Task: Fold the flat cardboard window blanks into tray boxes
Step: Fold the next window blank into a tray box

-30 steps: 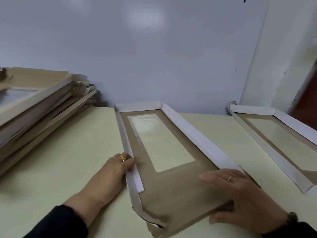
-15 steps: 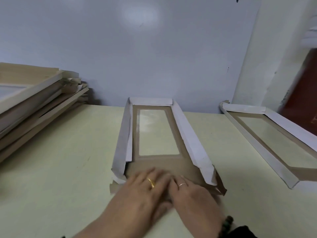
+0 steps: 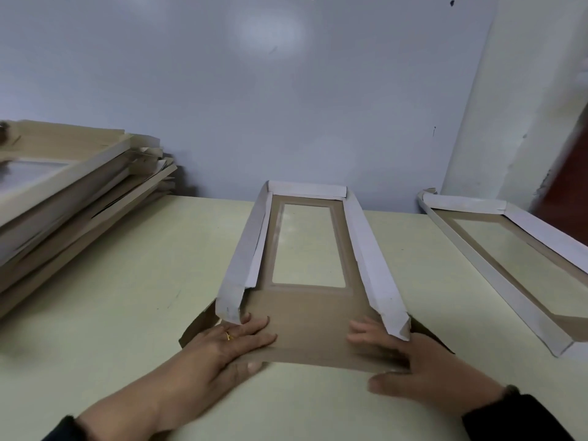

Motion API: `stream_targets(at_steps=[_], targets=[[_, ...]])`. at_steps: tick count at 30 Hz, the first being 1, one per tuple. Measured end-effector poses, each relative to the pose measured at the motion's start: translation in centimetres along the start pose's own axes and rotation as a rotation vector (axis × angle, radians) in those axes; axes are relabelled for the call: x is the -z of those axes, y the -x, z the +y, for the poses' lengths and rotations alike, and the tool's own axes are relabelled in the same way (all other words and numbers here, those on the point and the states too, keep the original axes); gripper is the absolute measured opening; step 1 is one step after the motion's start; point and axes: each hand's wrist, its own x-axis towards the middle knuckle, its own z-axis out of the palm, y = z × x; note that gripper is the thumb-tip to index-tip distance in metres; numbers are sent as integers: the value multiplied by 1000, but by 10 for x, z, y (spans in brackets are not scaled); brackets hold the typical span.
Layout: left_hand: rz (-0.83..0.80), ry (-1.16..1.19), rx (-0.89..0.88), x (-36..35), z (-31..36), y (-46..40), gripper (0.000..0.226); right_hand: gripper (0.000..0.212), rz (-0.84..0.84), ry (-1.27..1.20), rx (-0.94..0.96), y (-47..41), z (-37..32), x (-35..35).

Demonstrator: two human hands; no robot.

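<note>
A brown cardboard window blank (image 3: pixel 305 316) lies lengthwise in front of me on the pale table (image 3: pixel 127 297). Its far wall and both long white side walls stand up around a clear film window. The near end flap is lifted slightly off the table. My left hand (image 3: pixel 222 348) grips the flap's left corner, fingers on top and thumb beneath. My right hand (image 3: pixel 410 361) grips the right corner the same way, just under the end of the right side wall.
A slanted stack of cardboard window blanks (image 3: pixel 63 192) fills the table's left side. A folded tray box (image 3: pixel 509 259) lies at the right. A blue-grey wall stands right behind the table, with a white pillar at the far right.
The blank was turned from slanting to straight. My hands, pressed together on the middle of the near flap half a second ago, have spread to its two corners and lifted it.
</note>
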Motion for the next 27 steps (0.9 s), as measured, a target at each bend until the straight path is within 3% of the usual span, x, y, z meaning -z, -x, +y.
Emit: stream_targets(at_steps=[4,6,9,12,14,19,22,27], targets=[[159,181,10,5,6,3,44,19,108,-307,-49,0,2,0],[261,202,12,6,9,4,40,22,168,-339,-67,1,2,-1],[373,183,36,5,13,5,42,31,296,-245,-32,-1,1,-7],[459,64,64,2,17,-1,23,27,445,-100,-22,-7,0,-14],[510,-12,90,0,21,-5,33,25,498,-39,-20,-10,-4,-18],[328,-208,115,-1,27,-10,60,48,448,185,-63,-15,-5,-23],[350,-469,49,1,34,-10,27,41,359,360,12,-17,-10,-25],[217,-635,-42,-3,50,-15,30,45,193,298,50,-23,-17,-35]])
